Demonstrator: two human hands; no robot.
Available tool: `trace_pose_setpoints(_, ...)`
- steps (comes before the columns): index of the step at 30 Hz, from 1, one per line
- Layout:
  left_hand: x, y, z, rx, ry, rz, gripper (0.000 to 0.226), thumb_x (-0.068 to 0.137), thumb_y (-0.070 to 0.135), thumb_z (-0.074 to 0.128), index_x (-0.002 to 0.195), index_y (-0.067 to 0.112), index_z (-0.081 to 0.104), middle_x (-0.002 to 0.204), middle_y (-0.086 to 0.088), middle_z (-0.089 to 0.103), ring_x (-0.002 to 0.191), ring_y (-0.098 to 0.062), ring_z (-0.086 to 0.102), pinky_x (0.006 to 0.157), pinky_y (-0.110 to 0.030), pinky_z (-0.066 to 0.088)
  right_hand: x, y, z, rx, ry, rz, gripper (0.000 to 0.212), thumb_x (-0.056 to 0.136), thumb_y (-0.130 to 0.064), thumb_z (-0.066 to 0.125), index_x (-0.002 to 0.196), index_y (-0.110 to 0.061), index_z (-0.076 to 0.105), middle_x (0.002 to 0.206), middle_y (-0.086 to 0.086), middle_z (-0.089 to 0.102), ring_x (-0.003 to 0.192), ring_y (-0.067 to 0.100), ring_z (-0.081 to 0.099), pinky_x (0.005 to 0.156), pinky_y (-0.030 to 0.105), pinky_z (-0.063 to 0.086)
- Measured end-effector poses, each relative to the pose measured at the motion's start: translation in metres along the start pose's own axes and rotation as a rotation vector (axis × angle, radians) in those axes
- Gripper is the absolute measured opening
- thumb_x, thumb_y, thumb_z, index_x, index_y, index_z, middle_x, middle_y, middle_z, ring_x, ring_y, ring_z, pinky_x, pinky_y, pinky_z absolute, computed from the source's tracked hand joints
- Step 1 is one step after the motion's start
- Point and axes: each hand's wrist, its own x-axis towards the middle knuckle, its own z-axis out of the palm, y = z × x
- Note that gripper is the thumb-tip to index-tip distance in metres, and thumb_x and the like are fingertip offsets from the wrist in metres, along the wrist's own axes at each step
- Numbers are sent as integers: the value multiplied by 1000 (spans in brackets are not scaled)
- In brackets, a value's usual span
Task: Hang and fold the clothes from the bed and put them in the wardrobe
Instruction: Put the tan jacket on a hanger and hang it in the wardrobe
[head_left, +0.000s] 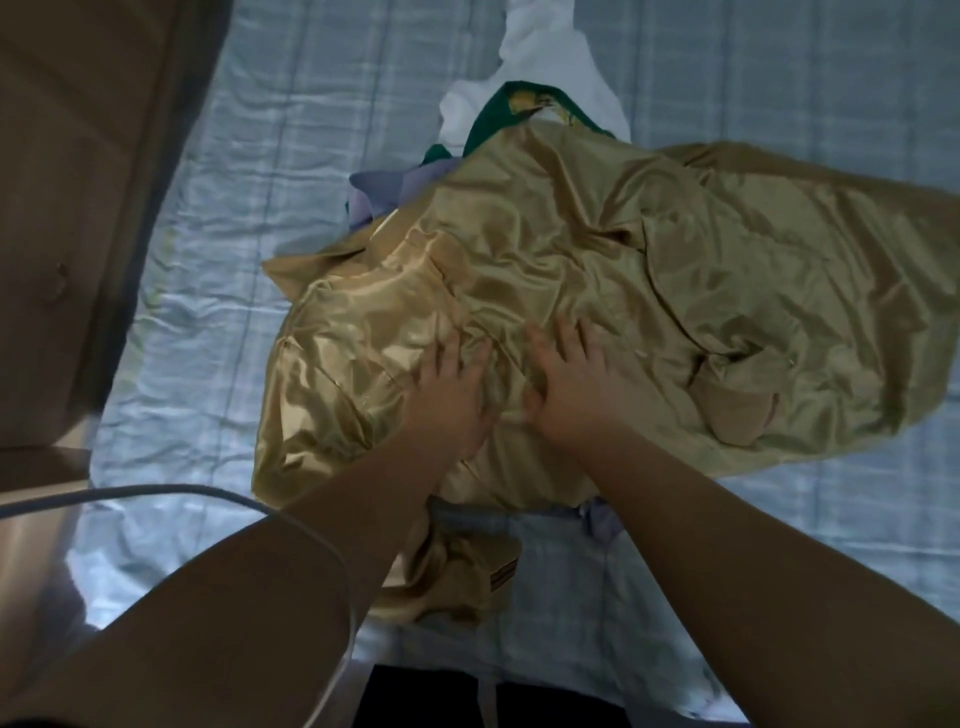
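Clothes (519, 234) sit heaped on the bed (249, 171), apparently none folded or hung yet. Your left hand (451, 397) and right hand (574, 387) press flat, fingers spread, on the gold satin garment (701, 249); beyond it wait a lilac piece (387, 188), a green piece (493, 115) and a white piece (545, 57).

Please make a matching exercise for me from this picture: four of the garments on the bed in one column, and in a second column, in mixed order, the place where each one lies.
Column one:
1. gold satin garment
2. green garment
3. white garment
4. lilac garment

Column two:
A. farthest up the bed, beyond the others
B. peeking out at the left edge of the gold fabric
C. on top, under the left hand and the right hand
D. between the white and the gold fabric

Pairs: 1-C, 2-D, 3-A, 4-B
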Motion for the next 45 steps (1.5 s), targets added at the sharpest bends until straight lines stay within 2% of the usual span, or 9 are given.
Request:
trace_pose_setpoints(8,-2,-6,-20,-221,86,76,45,92,47,52,135,34,50,127,-3,59,115,-29,56,95,-43,48,0,-5,13,-69,-52,22,45,90,-20,50,135,-26,50,140,9,40,124,34,39,97,44,42)
trace_pose_setpoints(12,1,-26,-43,-439,75,-29,50,93,36,50,142,30,44,133,-3,58,120,-25,57,100,-39,47,3,-1,9,-57,-97,54,33,92,-16,44,123,-20,56,124,9,52,114,31,49,92,42,47)
trace_pose_setpoints(19,27,-44,-68,-212,333,10,71,79,17,60,146,20,39,148,-13,37,136,-35,37,109,-48,35,-7,-5,-1,-66,-443,301,34,87,-34,44,117,-28,56,119,5,64,112,28,60,100,47,38)
trace_pose_setpoints(22,43,-43,-70,-165,189,14,79,84,24,60,154,24,25,160,-9,23,147,-33,21,114,-49,27,-9,-4,1,-82,-499,366,29,84,-38,48,109,-29,59,115,1,64,110,25,60,102,45,38)
trace_pose_setpoints(25,52,-41,-62,-149,46,52,69,89,30,54,153,26,29,149,-4,41,134,-30,40,106,-47,40,-5,-4,-3,-64,-515,386,30,84,-40,48,110,-30,60,115,1,63,111,25,59,103,47,38)
trace_pose_setpoints(29,52,-36,-60,-142,78,2,55,94,31,50,148,33,38,136,-2,50,124,-28,45,104,-47,37,6,-16,-27,-47,-334,281,29,87,-40,43,106,-28,61,110,1,65,102,25,61,92,42,46)
trace_pose_setpoints(35,37,-39,-63,-61,97,85,60,82,47,64,139,35,48,125,4,57,117,-25,51,102,-50,34,46,-73,-86,6,243,-28,19,84,-30,47,84,-16,60,83,7,58,78,30,57,65,36,48)
trace_pose_setpoints(41,15,-45,-61,-335,254,201,36,86,23,57,121,20,65,105,-5,68,94,-30,63,83,-43,51,107,-96,-83,48,172,-409,52,76,-17,48,126,-9,61,127,15,58,117,35,52,98,46,46)
trace_pose_setpoints(45,16,-60,-67,-478,454,132,41,85,18,47,122,14,65,117,-8,65,103,-28,61,89,-39,52,137,-89,-65,-169,-60,-355,63,83,-31,49,145,-19,45,146,9,47,134,33,41,106,47,39)
